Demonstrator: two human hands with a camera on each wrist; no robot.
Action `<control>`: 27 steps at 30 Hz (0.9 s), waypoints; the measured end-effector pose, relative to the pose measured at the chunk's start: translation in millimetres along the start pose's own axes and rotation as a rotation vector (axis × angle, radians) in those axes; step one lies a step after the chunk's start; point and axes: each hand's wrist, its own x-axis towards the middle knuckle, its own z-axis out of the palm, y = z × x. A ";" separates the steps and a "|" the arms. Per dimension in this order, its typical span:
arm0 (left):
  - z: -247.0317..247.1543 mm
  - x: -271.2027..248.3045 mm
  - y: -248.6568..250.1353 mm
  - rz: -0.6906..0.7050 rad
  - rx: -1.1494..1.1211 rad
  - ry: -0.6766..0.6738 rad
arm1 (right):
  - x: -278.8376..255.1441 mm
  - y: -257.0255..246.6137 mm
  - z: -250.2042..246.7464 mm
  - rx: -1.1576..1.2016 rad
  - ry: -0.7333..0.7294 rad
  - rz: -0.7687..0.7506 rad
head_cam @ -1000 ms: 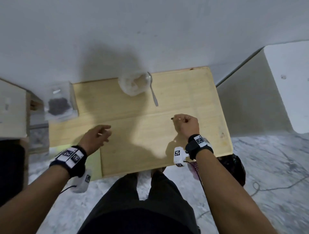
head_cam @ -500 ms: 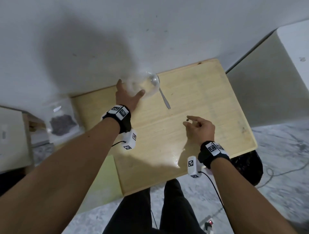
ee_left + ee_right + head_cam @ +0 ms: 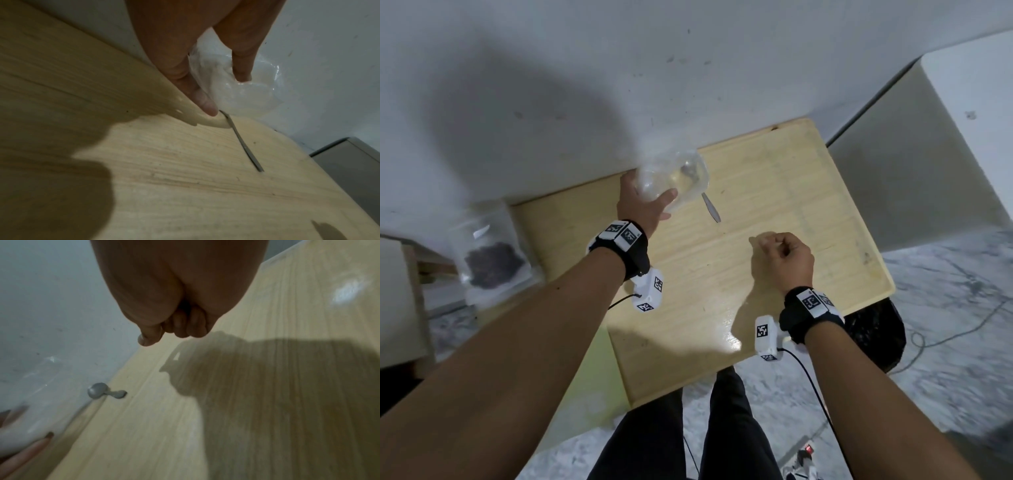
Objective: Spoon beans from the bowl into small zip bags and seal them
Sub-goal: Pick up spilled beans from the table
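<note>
Our left hand (image 3: 643,202) grips the clear plastic bowl (image 3: 677,178) at the far edge of the pale wooden worktop (image 3: 774,212). Metal spoon (image 3: 710,210) lies just beside it. Right hand (image 3: 786,257) curled; contents hidden. Bean-filled zip bag (image 3: 491,260) left, off worktop.

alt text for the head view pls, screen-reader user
The left hand grips a clear plastic bowl at the wooden table's far edge, a spoon lying beside it. The right hand hovers curled over the table; bagged beans sit far left.
</note>
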 end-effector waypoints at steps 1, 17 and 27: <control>1.4 -4.9 2.4 0.011 0.002 0.005 | -1.7 -2.9 -4.4 -0.014 -0.012 -0.023; 152.1 -140.0 23.3 0.166 0.088 -0.310 | -32.6 18.8 -176.0 1.019 0.027 0.466; 338.5 -267.3 -27.7 0.205 0.339 -0.587 | -58.4 147.0 -345.2 0.974 0.321 0.480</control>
